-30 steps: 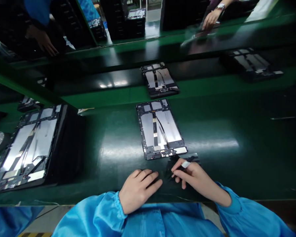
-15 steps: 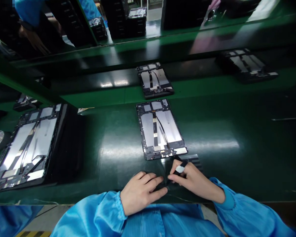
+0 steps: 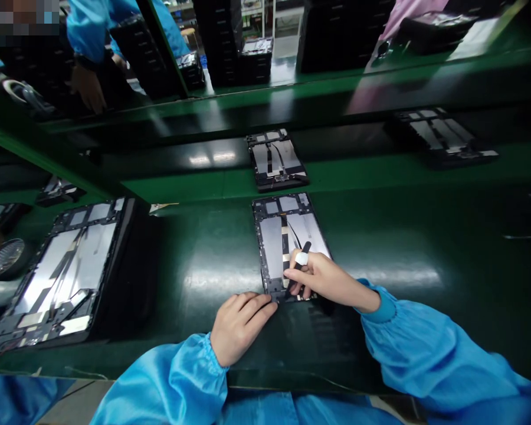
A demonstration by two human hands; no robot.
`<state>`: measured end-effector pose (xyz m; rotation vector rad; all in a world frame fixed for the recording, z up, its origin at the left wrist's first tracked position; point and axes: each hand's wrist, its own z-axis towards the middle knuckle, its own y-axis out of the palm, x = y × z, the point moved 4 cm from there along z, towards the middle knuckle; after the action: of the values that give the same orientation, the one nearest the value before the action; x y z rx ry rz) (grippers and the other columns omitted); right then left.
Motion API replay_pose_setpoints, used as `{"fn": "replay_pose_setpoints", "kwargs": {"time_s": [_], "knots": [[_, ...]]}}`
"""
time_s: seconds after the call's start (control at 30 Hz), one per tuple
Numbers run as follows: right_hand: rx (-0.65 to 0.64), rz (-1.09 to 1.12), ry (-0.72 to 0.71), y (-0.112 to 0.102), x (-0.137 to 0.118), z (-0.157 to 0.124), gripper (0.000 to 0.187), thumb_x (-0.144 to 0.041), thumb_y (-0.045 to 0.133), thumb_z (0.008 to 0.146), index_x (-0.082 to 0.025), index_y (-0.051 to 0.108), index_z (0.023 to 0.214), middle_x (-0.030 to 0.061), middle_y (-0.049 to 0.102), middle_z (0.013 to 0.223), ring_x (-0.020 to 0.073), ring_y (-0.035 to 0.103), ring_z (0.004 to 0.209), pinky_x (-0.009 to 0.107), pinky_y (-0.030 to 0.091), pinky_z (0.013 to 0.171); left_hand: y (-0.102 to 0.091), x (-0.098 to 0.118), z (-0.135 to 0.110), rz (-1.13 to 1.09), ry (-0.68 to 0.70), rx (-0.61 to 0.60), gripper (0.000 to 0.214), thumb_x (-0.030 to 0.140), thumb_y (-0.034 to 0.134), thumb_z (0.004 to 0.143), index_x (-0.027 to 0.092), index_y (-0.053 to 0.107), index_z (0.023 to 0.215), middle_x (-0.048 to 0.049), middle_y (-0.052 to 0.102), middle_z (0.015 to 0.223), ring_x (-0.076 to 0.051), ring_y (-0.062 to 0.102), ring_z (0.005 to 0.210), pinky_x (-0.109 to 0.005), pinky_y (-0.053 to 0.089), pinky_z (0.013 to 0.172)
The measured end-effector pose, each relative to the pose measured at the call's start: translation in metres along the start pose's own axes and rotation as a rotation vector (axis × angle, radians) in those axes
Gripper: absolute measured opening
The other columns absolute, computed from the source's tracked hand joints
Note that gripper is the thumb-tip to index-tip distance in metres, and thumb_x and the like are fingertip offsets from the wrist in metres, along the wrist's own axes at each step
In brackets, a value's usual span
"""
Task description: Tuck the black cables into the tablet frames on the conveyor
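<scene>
An opened tablet [image 3: 272, 248], its silver inner plate and black ribbon cables showing, lies flat on the green bench. My left hand [image 3: 239, 324] rests with fingers stretched, fingertips at the tablet's near left corner. Over the tablet's near edge, my right hand [image 3: 312, 274] pinches a slim black tool [image 3: 307, 248] like a pen. Its lower end points down at the small parts along that edge; whether it is tweezers or a pry stick I cannot tell. Something white wraps a finger of this hand. My palm and fingers hide the tablet's near right part.
Another opened tablet [image 3: 277, 159] lies just beyond. A tall stack of tablets [image 3: 71, 260] stands at left beside a green post [image 3: 71, 159]. More tablets [image 3: 445, 136] sit at far right. Across the bench are black stacks [image 3: 345, 35] and a co-worker's hand [image 3: 88, 88]; another person's hand shows at far left.
My right hand has moved up and forward from the bench onto the tablet's near edge with the black tool. My left hand has shifted forward to the tablet's corner. The view has tilted slightly.
</scene>
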<state>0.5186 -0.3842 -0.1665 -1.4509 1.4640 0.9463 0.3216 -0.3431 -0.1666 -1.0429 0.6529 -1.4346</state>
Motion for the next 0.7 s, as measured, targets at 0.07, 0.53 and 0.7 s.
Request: {"fn": "replay_pose_setpoints", "kwargs": {"time_s": [0.07, 0.53, 0.7], "knots": [[-0.003, -0.008, -0.006, 0.0005, 0.0002, -0.0003, 0.02, -0.037, 0.064, 0.086, -0.021, 0.053, 0.081, 0.0007, 0.066, 0.06, 0.0216, 0.071, 0.061, 0.025, 0.056, 0.047, 0.0011, 0.0005, -0.0015, 0.003, -0.008, 0.0, 0.022, 0.014, 0.05, 0.099, 0.016, 0.064, 0.116, -0.0051, 0.069, 0.112, -0.018, 0.06, 0.095, -0.03, 0.045, 0.076], [0.024, -0.023, -0.026, 0.0018, -0.0011, -0.0046, 0.019, -0.037, 0.064, 0.086, -0.022, 0.054, 0.081, 0.0, 0.065, 0.061, 0.0224, 0.071, 0.063, 0.027, 0.056, 0.048, 0.0007, 0.0014, -0.0029, -0.011, -0.022, -0.009, 0.022, 0.015, 0.05, 0.099, 0.017, 0.064, 0.117, -0.0053, 0.069, 0.112, -0.018, 0.06, 0.097, -0.029, 0.045, 0.077], [0.03, -0.039, -0.022, 0.0033, -0.0021, -0.0031, 0.018, -0.037, 0.062, 0.085, -0.022, 0.054, 0.08, 0.0005, 0.065, 0.06, 0.0227, 0.071, 0.062, 0.027, 0.056, 0.048, -0.0025, 0.0041, 0.0007, 0.046, 0.005, -0.017, 0.026, 0.014, 0.046, 0.101, 0.018, 0.063, 0.12, -0.0056, 0.068, 0.113, -0.018, 0.059, 0.098, -0.03, 0.044, 0.075]]}}
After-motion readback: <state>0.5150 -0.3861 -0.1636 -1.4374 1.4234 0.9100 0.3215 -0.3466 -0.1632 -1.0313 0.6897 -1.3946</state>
